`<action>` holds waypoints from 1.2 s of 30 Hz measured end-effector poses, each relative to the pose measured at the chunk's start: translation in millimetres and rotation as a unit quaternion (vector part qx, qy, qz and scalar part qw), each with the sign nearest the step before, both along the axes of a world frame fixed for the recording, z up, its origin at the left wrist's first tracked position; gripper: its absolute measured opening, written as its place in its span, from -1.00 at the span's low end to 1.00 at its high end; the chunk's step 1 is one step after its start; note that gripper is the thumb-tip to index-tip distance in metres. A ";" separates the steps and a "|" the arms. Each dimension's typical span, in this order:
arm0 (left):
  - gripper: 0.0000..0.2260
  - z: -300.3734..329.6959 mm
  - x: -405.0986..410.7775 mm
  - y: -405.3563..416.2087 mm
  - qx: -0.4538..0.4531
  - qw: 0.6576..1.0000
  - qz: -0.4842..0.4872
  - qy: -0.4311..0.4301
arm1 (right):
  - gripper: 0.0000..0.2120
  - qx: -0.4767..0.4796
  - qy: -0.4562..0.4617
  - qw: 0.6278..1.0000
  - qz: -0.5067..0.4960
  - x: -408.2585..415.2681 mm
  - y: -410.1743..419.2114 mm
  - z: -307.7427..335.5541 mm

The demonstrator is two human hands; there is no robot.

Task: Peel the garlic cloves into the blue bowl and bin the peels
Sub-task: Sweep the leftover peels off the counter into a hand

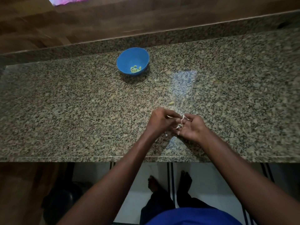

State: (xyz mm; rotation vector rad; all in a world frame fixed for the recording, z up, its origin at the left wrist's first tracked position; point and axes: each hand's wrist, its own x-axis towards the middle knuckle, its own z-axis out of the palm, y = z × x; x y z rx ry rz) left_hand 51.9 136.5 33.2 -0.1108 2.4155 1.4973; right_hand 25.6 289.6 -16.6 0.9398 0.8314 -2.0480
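Speckled granite table (81, 103) carries the blue bowl (128, 58) at 12 o'clock from the hands, peeled garlic cloves (135, 69) piled inside; no writing readable anywhere. Left hand (159, 121) and right hand (191, 127) meet near the front edge, each grip pinching white garlic peels (182, 118). One loose clove (171, 103) lies at 12 o'clock just beyond them, long axis roughly 3-to-9.
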 end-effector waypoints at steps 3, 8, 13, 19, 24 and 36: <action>-0.88 6.1 -5.3 -17.4 0.034 0.999 0.022 -0.018 | -0.56 -0.003 -0.002 1.000 -0.010 1.0 2.8 0.9; -0.81 -11.7 -3.9 -52.0 -0.087 0.991 0.098 0.008 | -0.66 0.032 0.014 0.999 0.011 1.3 11.1 3.7; -0.63 -53.4 14.6 -23.1 -0.238 0.968 -0.061 0.056 | -0.65 0.063 0.020 0.998 0.020 2.5 17.3 8.0; -0.87 -70.1 38.2 -19.1 -0.335 0.927 -0.007 0.167 | -0.67 0.075 0.030 0.996 0.025 7.8 21.3 13.2; -0.90 -66.3 45.3 -12.4 -0.330 0.936 0.045 0.115 | -0.68 0.080 0.034 0.996 0.033 12.2 20.8 14.5; -0.91 17.7 15.5 37.2 -0.107 0.991 -0.044 0.069 | -0.71 0.045 0.038 0.998 -0.002 19.1 25.8 14.1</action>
